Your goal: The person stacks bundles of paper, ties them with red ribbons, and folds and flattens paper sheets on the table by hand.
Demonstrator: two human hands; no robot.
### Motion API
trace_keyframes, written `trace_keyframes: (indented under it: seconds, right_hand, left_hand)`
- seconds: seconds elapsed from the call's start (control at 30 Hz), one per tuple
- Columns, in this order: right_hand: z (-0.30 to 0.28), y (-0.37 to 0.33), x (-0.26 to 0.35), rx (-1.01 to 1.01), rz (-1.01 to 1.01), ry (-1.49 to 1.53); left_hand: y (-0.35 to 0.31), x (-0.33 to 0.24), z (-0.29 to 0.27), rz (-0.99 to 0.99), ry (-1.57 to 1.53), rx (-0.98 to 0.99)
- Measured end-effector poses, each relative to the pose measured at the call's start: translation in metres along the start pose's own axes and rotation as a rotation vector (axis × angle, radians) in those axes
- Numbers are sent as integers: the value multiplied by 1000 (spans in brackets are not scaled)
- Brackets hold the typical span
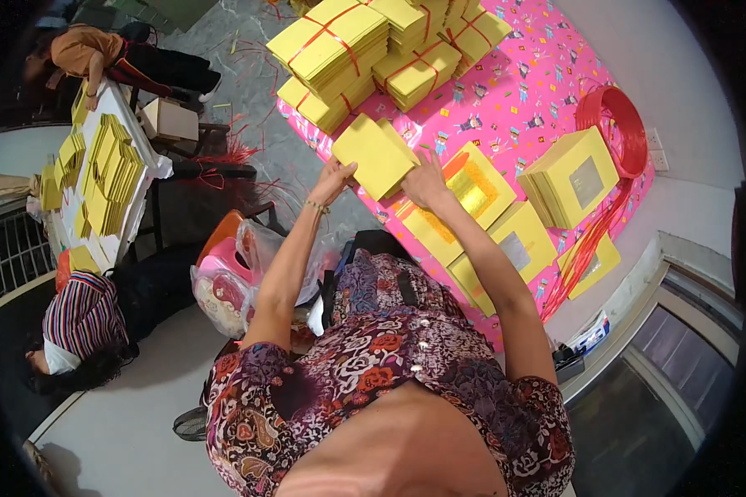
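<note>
Over the near left edge of the pink table I have a stack of yellow paper (371,153), a few layers of it fanned slightly apart. My left hand (331,182) grips its left edge, thumb on top and fingers beneath. My right hand (425,180) is closed at the stack's right edge, its fingertips partly hidden. Right beside that hand lies a yellow sheet with a shiny gold panel and orange border (482,192). Nearer to me is yellow paper with a silvery square (518,248).
Bundles of yellow paper tied with red strips (327,37) rise at the table's far side. At the right are another yellow stack (568,178), a red coil (609,116) and loose red strips (584,257). Two people sit by a white table (145,141) at the left.
</note>
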State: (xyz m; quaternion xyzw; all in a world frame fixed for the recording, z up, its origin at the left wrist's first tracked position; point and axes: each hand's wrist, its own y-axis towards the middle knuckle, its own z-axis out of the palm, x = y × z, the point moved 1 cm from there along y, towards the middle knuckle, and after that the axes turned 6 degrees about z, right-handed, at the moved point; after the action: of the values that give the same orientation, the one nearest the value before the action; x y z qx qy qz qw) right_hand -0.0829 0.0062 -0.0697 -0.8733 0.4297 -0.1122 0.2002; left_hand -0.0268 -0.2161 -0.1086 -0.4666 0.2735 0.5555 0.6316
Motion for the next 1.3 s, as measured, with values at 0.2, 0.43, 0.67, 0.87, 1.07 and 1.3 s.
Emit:
trace_keyframes:
  seconds: [0.2,0.43,0.67,0.87,1.07,1.3]
  right_hand:
    - [-28,-13,-4,31,-45,-30]
    - [-32,-65,-48,-620,114,408]
    - [5,-144,-59,-586,242,713]
    - [33,-178,-34,-611,250,816]
    - [34,-185,-5,-598,249,633]
    - [30,-187,6,-543,262,543]
  left_hand:
    - [22,8,-2,-89,303,-20]
    - [29,18,3,7,400,-80]
    - [44,42,-11,2,493,-110]
    - [38,43,11,36,396,-198]
    - [48,56,-1,45,641,-236]
    - [45,39,12,-25,547,-257]
